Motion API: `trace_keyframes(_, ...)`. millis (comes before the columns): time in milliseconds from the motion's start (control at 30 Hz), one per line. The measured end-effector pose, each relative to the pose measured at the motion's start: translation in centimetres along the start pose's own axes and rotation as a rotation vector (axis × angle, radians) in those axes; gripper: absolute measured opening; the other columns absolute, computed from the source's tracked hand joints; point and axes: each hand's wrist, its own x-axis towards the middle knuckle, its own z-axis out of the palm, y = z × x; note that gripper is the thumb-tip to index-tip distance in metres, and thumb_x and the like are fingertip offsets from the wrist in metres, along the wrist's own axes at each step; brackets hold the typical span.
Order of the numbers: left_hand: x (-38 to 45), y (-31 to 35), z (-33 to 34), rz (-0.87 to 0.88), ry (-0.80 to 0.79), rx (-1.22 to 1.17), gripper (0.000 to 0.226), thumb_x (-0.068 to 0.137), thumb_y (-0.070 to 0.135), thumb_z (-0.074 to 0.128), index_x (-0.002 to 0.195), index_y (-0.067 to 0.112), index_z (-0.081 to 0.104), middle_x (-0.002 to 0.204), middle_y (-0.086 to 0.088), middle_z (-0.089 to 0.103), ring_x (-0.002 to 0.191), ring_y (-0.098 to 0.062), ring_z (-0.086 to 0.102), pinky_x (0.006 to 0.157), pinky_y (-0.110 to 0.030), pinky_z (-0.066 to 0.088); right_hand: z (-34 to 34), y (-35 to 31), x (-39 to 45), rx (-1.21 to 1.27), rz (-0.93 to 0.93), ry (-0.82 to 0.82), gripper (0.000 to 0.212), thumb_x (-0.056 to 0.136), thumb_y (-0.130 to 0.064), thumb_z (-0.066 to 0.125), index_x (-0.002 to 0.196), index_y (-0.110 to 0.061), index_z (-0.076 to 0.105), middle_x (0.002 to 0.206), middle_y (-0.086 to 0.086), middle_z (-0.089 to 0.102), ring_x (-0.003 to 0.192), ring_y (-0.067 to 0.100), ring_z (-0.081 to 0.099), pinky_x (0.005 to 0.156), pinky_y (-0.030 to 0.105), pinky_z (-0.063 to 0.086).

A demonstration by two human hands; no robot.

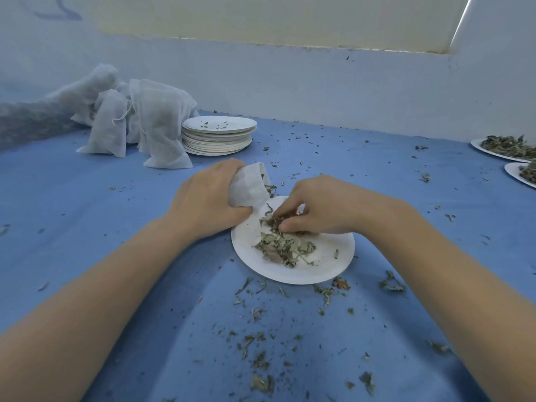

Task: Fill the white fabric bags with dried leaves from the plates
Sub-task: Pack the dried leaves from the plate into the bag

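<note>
A white fabric bag [250, 185] is being gripped by the curled fingers of the left hand [207, 197] at the eleven o'clock edge of the white paper plate [327, 266], its open mouth being tilted toward the dried leaves [282, 246] that are lying on the plate's middle. The leaves at the top of that pile are being pinched between the thumb and bent fingers of the right hand [317, 206]. Filled bags [136, 123] are being kept at ten o'clock beside a stack of plates [217, 136], more leaf plates [504, 147] at two o'clock on the blue cloth [87, 213].
</note>
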Motion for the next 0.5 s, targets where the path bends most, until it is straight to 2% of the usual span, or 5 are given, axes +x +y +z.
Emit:
trace_keyframes(167, -0.3, 0.2, -0.1, 0.041, 0.014, 0.05, 0.053, 0.07, 0.036, 0.07, 0.117, 0.023, 0.049, 0.113, 0.005, 0.057, 0.097, -0.023, 0.055, 0.074, -0.034, 0.043, 0.7, -0.4, 0.3, 0.042, -0.021, 0.107, 0.019, 0.086, -0.026, 0.066, 0.104, -0.028, 0.072, 0.083, -0.012, 0.067, 0.081, 0.006, 0.058, 0.048, 0.003, 0.036)
trace_keyframes(267, -0.7, 0.3, -0.1, 0.078, 0.035, 0.078, 0.054, 0.068, 0.035, 0.071, 0.116, 0.021, 0.051, 0.112, 0.003, 0.058, 0.095, -0.025, 0.055, 0.07, -0.031, 0.039, 0.5, -0.3, -0.1, 0.135, -0.035, 0.137, 0.017, 0.085, -0.023, 0.068, 0.1, -0.027, 0.074, 0.082, -0.012, 0.069, 0.077, 0.002, 0.059, 0.06, 0.003, 0.042)
trace_keyframes(333, -0.8, 0.3, -0.2, 0.086, 0.043, 0.088, 0.054, 0.068, 0.035, 0.072, 0.116, 0.02, 0.052, 0.111, 0.002, 0.059, 0.094, -0.026, 0.056, 0.07, -0.029, 0.037, -0.6, 0.1, -0.9, 0.266, -0.034, 0.197, 0.014, 0.082, -0.021, 0.071, 0.091, -0.031, 0.074, 0.073, -0.021, 0.067, 0.075, -0.002, 0.062, 0.07, 0.007, 0.045)
trace_keyframes(433, -0.9, 0.3, -0.2, 0.087, 0.053, 0.084, 0.054, 0.067, 0.033, 0.073, 0.116, 0.021, 0.053, 0.11, 0.002, 0.06, 0.093, -0.026, 0.056, 0.069, -0.029, 0.037, -2.4, 0.7, -2.0, 0.417, -0.063, 0.298, 0.025, 0.08, -0.018, 0.072, 0.075, -0.041, 0.067, 0.065, -0.028, 0.066, 0.07, -0.009, 0.063, 0.07, 0.002, 0.044)
trace_keyframes(500, -0.9, 0.5, -0.3, 0.104, 0.058, 0.077, 0.055, 0.065, 0.033, 0.074, 0.115, 0.021, 0.054, 0.108, 0.002, 0.06, 0.091, -0.025, 0.056, 0.068, -0.028, 0.035, -2.8, 0.7, -2.3, 0.419, -0.062, 0.325, 0.028, 0.082, -0.015, 0.07, 0.074, -0.041, 0.066, 0.065, -0.025, 0.067, 0.071, -0.008, 0.063, 0.07, 0.002, 0.044)
